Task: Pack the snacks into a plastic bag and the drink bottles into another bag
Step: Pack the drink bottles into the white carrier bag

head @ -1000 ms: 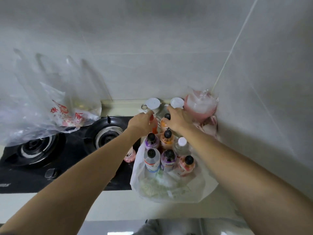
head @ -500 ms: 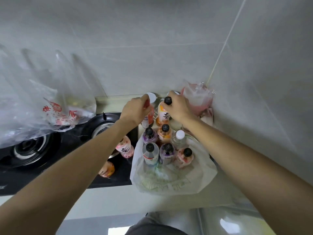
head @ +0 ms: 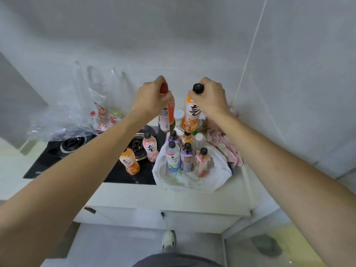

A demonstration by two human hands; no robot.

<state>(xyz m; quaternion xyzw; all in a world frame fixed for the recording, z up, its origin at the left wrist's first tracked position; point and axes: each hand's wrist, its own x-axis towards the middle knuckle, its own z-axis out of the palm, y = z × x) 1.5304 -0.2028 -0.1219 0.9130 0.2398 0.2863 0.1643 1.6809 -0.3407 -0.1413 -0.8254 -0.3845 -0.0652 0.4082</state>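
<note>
My left hand [head: 152, 98] grips a red-capped orange bottle [head: 168, 117] by its neck, lifted above the counter. Beside it my right hand [head: 211, 98] holds a black-capped orange bottle [head: 190, 117] by the cap, also in the air. Below them stands an open white plastic bag [head: 217, 175] with several upright drink bottles [head: 187, 158] inside. Two more bottles, one pink [head: 150, 149] and one orange [head: 130, 163], stand on the black stove [head: 119, 172] left of the bag.
A clear plastic bag with red print [head: 96, 114] lies over the stove's left burner. A pink bag [head: 225, 143] sits in the corner by the wall. White-lidded jars [head: 179, 114] stand behind the held bottles. The white counter edge [head: 154, 199] runs in front.
Both hands have lifted their bottles up off the counter behind the bag. The camera view has tilted, now showing the counter front and floor.
</note>
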